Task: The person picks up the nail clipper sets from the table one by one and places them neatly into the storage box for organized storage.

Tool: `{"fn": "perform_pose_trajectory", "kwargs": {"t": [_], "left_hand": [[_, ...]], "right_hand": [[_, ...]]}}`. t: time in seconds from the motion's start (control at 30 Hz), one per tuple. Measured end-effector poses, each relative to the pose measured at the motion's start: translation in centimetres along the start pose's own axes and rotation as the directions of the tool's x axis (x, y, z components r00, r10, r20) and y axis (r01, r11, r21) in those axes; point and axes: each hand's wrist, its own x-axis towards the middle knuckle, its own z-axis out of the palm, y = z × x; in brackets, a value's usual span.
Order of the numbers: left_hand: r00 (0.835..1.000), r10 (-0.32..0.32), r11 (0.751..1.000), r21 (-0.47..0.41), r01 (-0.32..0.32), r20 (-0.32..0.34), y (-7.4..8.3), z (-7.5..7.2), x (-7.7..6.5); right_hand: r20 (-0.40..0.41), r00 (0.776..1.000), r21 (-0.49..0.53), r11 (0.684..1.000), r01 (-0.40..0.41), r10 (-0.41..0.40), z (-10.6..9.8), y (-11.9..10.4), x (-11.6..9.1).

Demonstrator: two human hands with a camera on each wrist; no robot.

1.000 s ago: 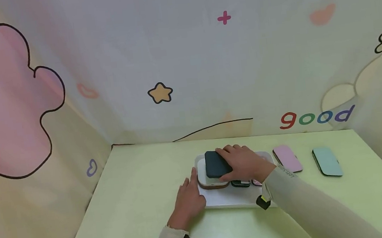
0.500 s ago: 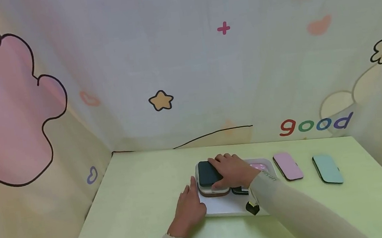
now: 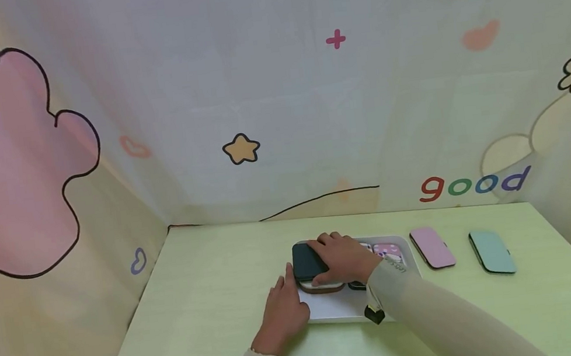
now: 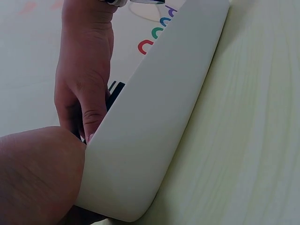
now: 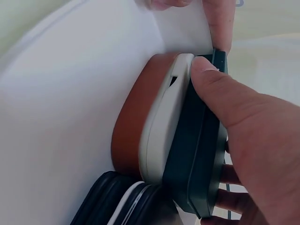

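My right hand (image 3: 346, 258) grips a dark green case (image 3: 307, 262) with rounded corners, thumb on its near side and fingers over the far side. In the right wrist view the green case lies against a white case (image 5: 164, 126), which is stacked on a brown case (image 5: 133, 117). All three are at the left end of a shallow white tray (image 3: 327, 311). My left hand (image 3: 281, 312) rests at the tray's left side, index finger extended along it. Dark cases with light trim (image 5: 126, 201) and a pink patterned case (image 3: 386, 250) sit further right in the tray, partly hidden by my right arm.
Right of the tray, a pink case (image 3: 432, 248) and a mint green case (image 3: 492, 252) lie on the pale table (image 3: 214, 292). A printed cloth (image 3: 297, 94) hangs behind the table and along its sides.
My right hand has moved left with the dark green case, which is now over the tray's left end. More of the pink patterned case shows. My left hand stays at the tray's side.
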Motion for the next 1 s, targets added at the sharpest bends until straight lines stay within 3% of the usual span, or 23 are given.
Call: {"fn": "perform_pose_trajectory", "kwargs": {"t": [0.2,0.43,0.77,1.0], "left_hand": [[1.0,0.003,1.0,-0.002,-0.003,0.001,0.2,0.2,-0.1],[1.0,-0.012,1.0,-0.011,0.012,-0.005,0.0,0.2,0.0],[1.0,0.01,0.999,-0.031,-0.009,0.015,0.0,0.1,0.0],[1.0,0.017,0.999,-0.031,-0.016,0.014,0.1,0.1,-0.1]], "right_hand": [[-0.021,1.0,0.035,0.999,-0.002,0.003,0.2,1.4,-0.8],[-0.156,0.987,0.09,0.996,-0.015,0.029,-1.2,5.1,-3.2],[-0.194,0.96,0.153,0.973,-0.172,0.2,-1.3,9.8,-6.0],[-0.142,0.931,0.198,0.931,-0.307,0.337,-1.1,12.3,-8.0]]}}
